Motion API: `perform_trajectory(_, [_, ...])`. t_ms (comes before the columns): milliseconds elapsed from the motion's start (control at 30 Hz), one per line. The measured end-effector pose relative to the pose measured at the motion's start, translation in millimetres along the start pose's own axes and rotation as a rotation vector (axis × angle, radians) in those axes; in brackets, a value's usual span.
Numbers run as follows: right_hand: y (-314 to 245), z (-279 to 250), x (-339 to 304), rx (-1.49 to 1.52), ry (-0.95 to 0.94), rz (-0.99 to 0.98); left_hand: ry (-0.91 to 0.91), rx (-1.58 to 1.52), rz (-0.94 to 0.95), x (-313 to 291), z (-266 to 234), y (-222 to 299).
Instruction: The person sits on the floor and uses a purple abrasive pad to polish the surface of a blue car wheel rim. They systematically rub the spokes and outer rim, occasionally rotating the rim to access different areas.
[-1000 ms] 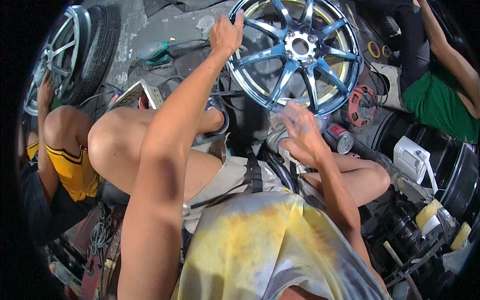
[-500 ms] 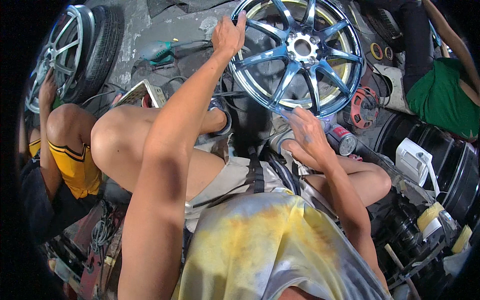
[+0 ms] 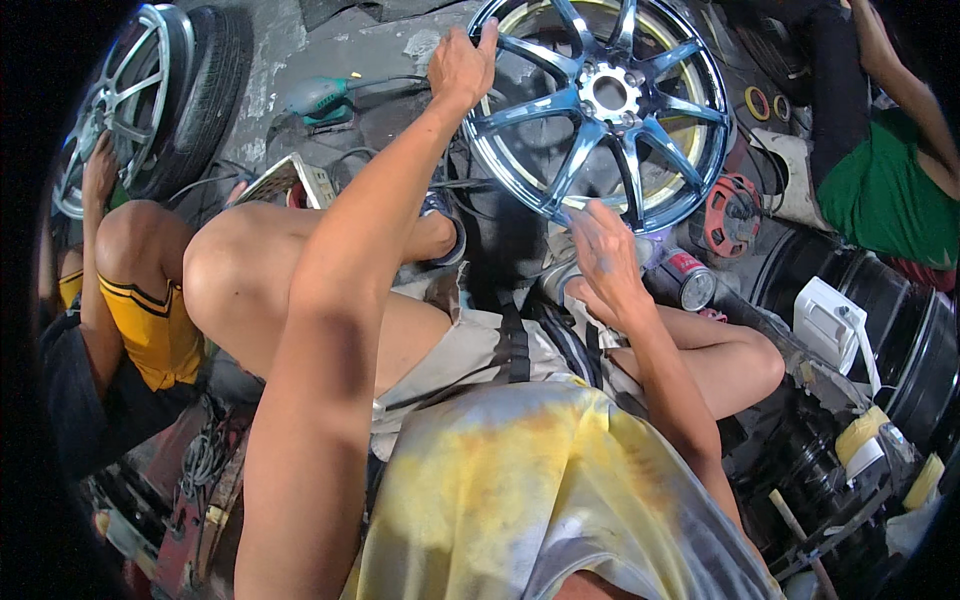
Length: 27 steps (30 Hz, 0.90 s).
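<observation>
Wheel rim is held in front of the folded legs, its spoked face turned toward the seated body; what it rests on cannot be told. Its upper left edge is clamped in the grip of the left hand, presumably so that the round, slippery-looking shape is steadied against rolling or tipping. At the lower edge, the right hand is placed with its fingers blurred; whether its grip is apart or closed on anything cannot be told. Being left uncovered, the face is probably easier to see and reach.

Slender spokes with a glossy, bluish mirror finish are spread from a paler silver hub, which is pierced by a round hole. Between them, a pale yellow curved band is seen. Rough grey floor, patched with white, is shown beyond, with a teal power tool laid on it. Near the right hand, a smooth metal can is seen. Soft, creased cloth forms the yellow-and-grey shirt.
</observation>
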State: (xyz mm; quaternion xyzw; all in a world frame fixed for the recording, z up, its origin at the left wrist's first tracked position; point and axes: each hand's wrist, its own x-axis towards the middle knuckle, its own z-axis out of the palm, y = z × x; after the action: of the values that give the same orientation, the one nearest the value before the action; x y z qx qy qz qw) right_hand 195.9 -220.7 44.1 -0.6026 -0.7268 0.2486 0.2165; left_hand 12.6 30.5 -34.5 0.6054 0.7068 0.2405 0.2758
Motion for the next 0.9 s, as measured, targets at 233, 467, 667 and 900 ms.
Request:
perform_trajectory(233, [1.8, 2.6, 3.9, 0.011, 0.072, -0.06, 0.017, -0.05, 0.019, 0.9, -2.5, 0.2])
perform_trajectory(467, [6.7, -4.4, 9.9, 0.065, -0.02, 0.031, 0.017, -0.05, 0.035, -0.7, 2.6, -5.8])
perform_trajectory(667, [21.7, -1.2, 7.1, 0.154, -0.071, 0.112, -0.003, -0.032, 0.035, -0.6, 2.2, -7.3])
perform_trajectory(900, [34.5, -4.0, 13.1, 0.109, -0.186, 0.212, -0.024, -0.032, 0.012, 1.1, -3.5, 1.1])
